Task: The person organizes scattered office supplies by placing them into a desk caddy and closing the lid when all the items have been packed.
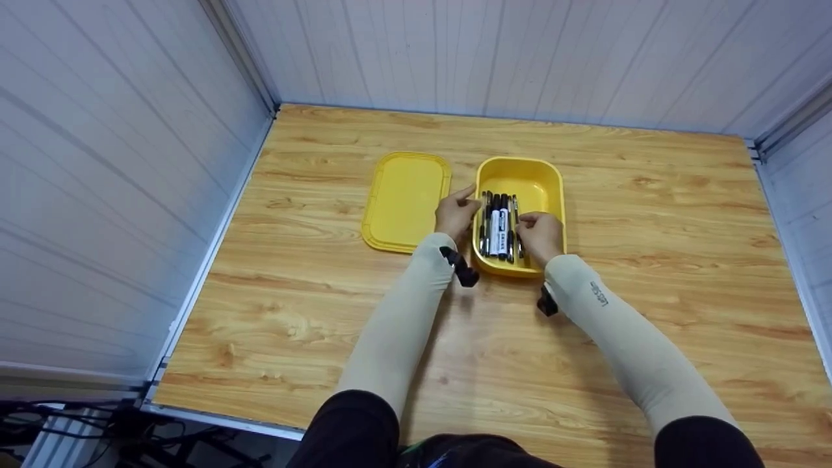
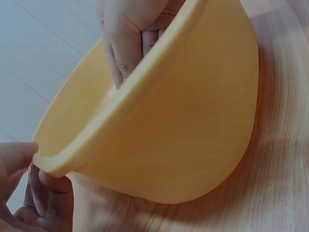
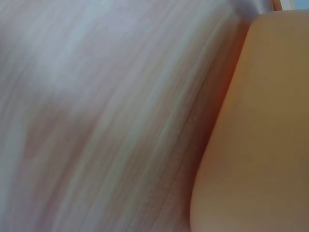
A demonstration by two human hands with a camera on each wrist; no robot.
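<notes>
A yellow plastic box (image 1: 543,175) stands on the table without its lid. Several black pens and two white-labelled markers (image 1: 498,231) lie side by side along its left half. My left hand (image 1: 456,213) grips the box's left rim; the left wrist view shows the thumb on top of the rim and fingers beneath. Reaching inside the box, my right hand (image 1: 543,235) pinches the rightmost pen (image 1: 515,207) near its middle. The left wrist view shows the right fingers (image 2: 126,53) pointing down behind the wall, their tips hidden. Only the box's outer side (image 3: 256,135) shows in the right wrist view.
The flat yellow lid (image 1: 408,198) lies on the wood-grain table (image 1: 312,292), just left of the box. Pale panels (image 1: 416,58) enclose the table at the back and sides. Dark cables (image 1: 123,419) show below the front left corner.
</notes>
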